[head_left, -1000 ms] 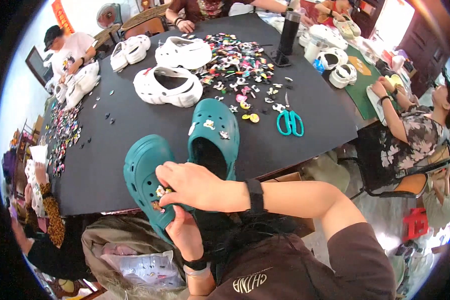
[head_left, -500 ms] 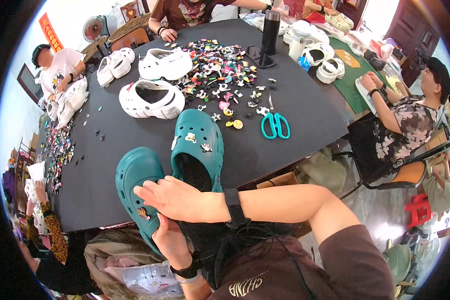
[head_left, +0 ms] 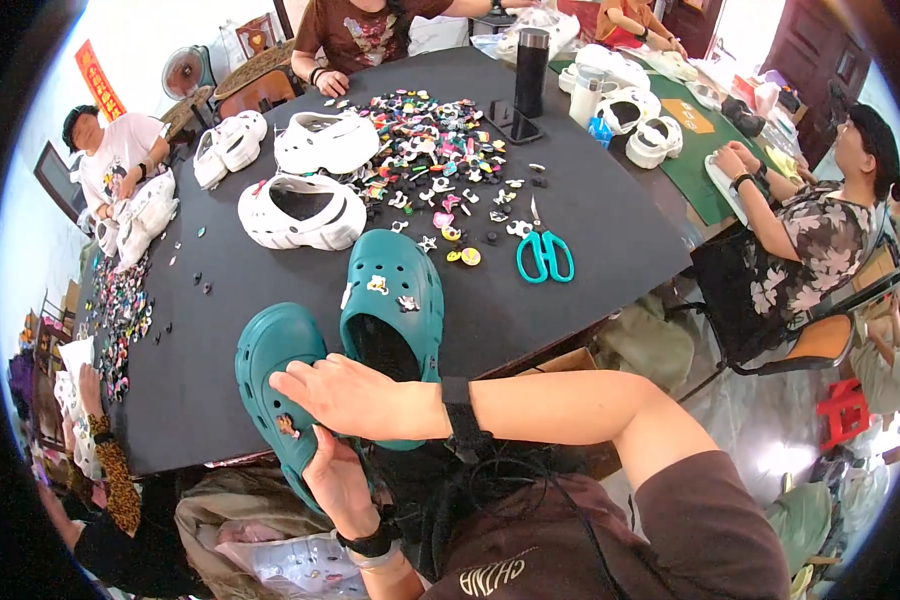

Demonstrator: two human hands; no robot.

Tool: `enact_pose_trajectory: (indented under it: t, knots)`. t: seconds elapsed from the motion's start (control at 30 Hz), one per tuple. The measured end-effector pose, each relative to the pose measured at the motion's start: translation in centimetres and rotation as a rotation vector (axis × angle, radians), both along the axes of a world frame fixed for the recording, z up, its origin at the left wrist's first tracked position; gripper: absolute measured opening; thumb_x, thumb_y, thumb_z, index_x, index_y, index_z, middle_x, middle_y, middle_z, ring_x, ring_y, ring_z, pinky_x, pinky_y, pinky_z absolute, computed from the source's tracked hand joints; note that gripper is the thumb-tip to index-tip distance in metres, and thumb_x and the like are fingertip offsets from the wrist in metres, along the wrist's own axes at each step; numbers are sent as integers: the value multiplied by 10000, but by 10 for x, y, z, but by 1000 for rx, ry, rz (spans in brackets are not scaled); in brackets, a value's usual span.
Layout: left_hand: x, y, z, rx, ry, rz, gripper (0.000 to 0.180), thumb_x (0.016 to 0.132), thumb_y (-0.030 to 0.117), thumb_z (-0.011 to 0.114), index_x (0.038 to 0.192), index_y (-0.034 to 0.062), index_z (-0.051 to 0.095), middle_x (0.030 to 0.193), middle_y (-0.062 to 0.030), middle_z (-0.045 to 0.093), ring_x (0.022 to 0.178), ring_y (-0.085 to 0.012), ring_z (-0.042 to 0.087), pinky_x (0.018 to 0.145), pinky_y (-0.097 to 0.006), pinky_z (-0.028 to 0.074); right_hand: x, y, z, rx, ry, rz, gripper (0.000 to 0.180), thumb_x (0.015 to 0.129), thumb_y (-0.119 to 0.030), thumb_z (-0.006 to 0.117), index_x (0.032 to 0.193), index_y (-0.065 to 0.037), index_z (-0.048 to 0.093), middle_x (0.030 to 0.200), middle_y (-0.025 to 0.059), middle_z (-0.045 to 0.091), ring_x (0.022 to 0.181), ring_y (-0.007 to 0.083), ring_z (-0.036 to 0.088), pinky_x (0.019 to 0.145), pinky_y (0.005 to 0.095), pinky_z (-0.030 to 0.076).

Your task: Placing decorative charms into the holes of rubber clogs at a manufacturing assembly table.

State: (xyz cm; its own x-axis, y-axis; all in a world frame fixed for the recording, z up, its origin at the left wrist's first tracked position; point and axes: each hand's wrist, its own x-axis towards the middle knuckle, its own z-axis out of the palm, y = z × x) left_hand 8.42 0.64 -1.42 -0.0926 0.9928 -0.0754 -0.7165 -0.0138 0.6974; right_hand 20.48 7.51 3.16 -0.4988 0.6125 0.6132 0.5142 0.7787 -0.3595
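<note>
Lower left of frame: left hand (head_left: pixel 342 488) cradles teal clog (head_left: pixel 275 370) from beneath; right hand (head_left: pixel 355 397) presses its upper, seating a charm (head_left: pixel 288 425). Next likely needs firm push.

Teal clog (head_left: pixel 275 370), white clogs (head_left: pixel 300 212), black table (head_left: pixel 590 225), teal scissors (head_left: pixel 544 256)

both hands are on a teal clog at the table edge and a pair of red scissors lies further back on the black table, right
Not quite: the scissors have teal handles, not red, as the head view shows. Both the left hand and right hand are on the teal clog at the black table edge.
</note>
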Motion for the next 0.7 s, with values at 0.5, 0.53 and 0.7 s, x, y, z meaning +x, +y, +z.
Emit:
enact_pose_trajectory:
  t: [0.5,0.53,0.7]
  knots:
    - [1,15,-3,-51,157,109,421,845,16,545,1248,-5,426,1206,-68,515,1064,-166,511,925,-311,391,3,7,3,-199,-28,51,400,766,-63,512,1143,3,397,951,173,516,730,344,564,662,403,455]
    - [1,16,-3,-41,162,117,424,847,19,542,1252,-7,420,1213,-71,509,1067,-170,510,928,-316,390,4,8,4,-197,-29,55,400,766,-63,512,1143,3,397,951,173,516,730,344,564,662,403,455]
    - [3,17,6,51,110,66,430,869,60,526,1269,-12,388,1214,-87,500,1077,-192,504,937,-339,386,9,10,9,-314,202,99,253,824,-88,458,1060,-2,426,958,206,547,796,369,598,682,443,482]
